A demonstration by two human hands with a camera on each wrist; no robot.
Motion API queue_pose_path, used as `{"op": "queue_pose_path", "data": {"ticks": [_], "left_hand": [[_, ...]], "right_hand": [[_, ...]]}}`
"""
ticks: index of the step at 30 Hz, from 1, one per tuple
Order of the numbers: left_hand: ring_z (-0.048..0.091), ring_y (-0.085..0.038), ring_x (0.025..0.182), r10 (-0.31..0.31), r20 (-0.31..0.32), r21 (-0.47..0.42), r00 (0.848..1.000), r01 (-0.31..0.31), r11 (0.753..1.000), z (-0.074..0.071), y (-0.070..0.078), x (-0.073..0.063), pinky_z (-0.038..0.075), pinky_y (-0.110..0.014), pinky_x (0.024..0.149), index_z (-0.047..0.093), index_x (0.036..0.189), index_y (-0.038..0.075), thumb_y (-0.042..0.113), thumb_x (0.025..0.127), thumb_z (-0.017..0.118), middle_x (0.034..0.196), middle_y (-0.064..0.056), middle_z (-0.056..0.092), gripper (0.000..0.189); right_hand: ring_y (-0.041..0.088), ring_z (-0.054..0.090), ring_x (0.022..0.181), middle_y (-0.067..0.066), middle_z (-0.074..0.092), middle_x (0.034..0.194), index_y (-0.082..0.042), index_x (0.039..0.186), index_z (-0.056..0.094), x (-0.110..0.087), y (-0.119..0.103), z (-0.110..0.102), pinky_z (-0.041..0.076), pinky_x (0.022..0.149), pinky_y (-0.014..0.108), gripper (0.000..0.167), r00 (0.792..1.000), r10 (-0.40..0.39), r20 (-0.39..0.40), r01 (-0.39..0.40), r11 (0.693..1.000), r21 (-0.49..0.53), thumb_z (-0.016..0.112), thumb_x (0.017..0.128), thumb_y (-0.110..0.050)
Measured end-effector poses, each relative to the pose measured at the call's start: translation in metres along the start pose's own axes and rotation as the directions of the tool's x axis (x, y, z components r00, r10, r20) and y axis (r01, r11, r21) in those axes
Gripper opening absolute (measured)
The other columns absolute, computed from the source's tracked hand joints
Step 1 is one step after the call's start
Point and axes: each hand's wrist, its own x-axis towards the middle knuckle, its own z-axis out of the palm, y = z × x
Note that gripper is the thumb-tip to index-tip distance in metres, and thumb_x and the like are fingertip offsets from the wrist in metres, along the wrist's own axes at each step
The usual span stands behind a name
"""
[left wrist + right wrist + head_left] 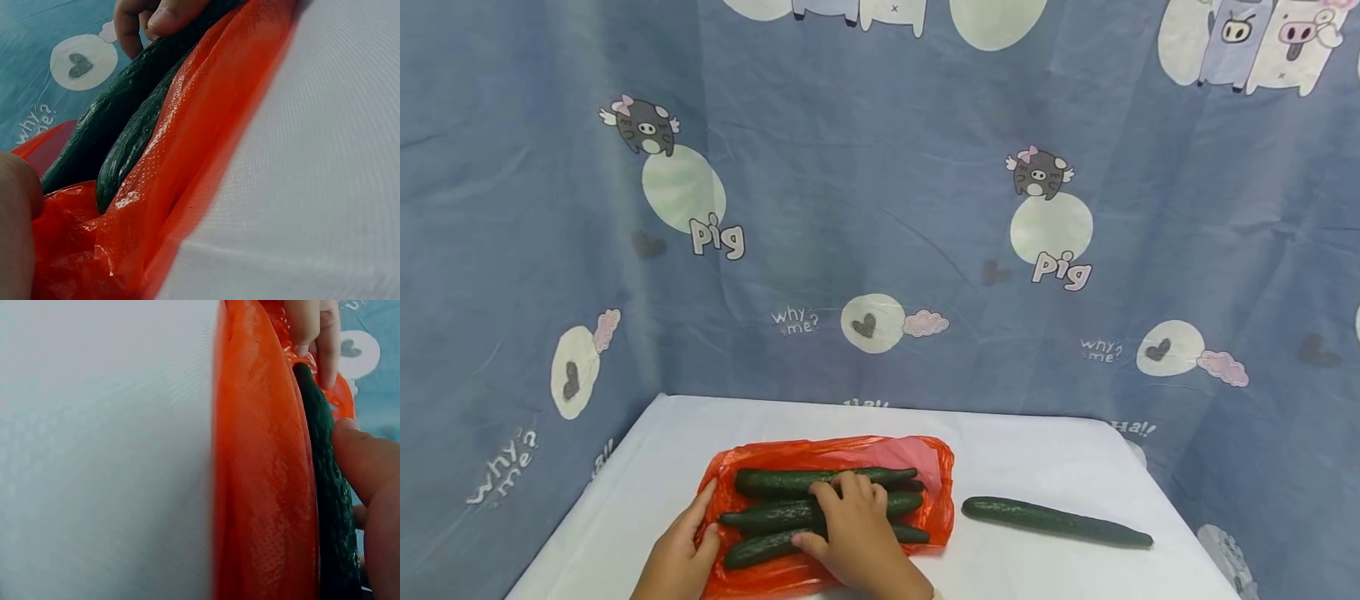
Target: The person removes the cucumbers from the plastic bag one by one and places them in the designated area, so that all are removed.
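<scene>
Several dark green cucumbers [775,514] lie side by side in a red plastic bag [820,454], its mouth spread wide. My right hand [857,533] grips a cucumber among them from above, fingers bent over the far side and thumb on the near side. In the right wrist view the thumb [359,450] presses against a cucumber [334,481]. At the bag's left end, my left hand [679,546] touches the bag, forefinger fairly straight and thumb apart from it. Crumpled red plastic [75,244] lies beside that hand in the left wrist view.
One more cucumber [1056,522] lies loose on the white tabletop [1030,458], right of the bag. Blue cloth [880,208] with pig pictures hangs behind the table and at both sides.
</scene>
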Motion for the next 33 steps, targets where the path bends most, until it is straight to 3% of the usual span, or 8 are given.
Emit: {"op": "queue_pose_path", "data": {"ticks": [10,21,27,33], "left_hand": [[0.040,-0.049,0.148,0.040,-0.027,0.012,0.999,-0.040,0.999,-0.001,0.004,-0.001,0.034,-0.067,0.117,0.023,0.167,0.008,0.014,0.104,0.052,0.163,-0.030,0.036,0.070],[0.040,-0.049,0.148,-0.019,0.017,0.010,1.000,0.019,1.000,0.000,0.004,-0.003,0.036,-0.067,0.115,0.019,0.168,0.009,0.015,0.104,0.052,0.165,-0.029,0.034,0.072],[0.039,-0.049,0.148,-0.024,0.023,0.013,0.999,0.023,1.000,-0.001,0.003,-0.002,0.037,-0.068,0.115,0.019,0.169,0.010,0.015,0.105,0.052,0.165,-0.029,0.034,0.072],[0.039,-0.048,0.149,-0.011,0.013,0.018,1.000,0.010,1.000,0.000,0.002,-0.001,0.036,-0.067,0.116,0.020,0.168,0.011,0.015,0.104,0.052,0.165,-0.028,0.035,0.072]], "right_hand": [[0.020,0.047,0.114,-0.003,0.054,0.121,-0.029,0.132,0.062,0.001,-0.001,0.002,0.039,0.097,0.052,0.061,1.000,-0.003,-0.030,0.001,0.997,-0.074,0.061,0.091,-0.073],[0.018,0.046,0.106,-0.003,0.052,0.109,-0.026,0.121,0.065,-0.002,-0.005,0.010,0.040,0.093,0.048,0.053,1.000,0.006,-0.028,-0.011,0.986,-0.167,0.059,0.094,-0.071],[0.017,0.045,0.103,-0.005,0.049,0.106,-0.024,0.114,0.062,-0.001,-0.004,0.012,0.040,0.092,0.045,0.044,0.998,-0.010,-0.065,-0.003,0.982,-0.191,0.058,0.098,-0.065],[0.017,0.046,0.100,-0.004,0.051,0.105,-0.023,0.109,0.064,-0.001,-0.002,0.011,0.039,0.089,0.042,0.046,0.997,-0.017,-0.077,0.001,0.977,-0.212,0.058,0.096,-0.066]]}}
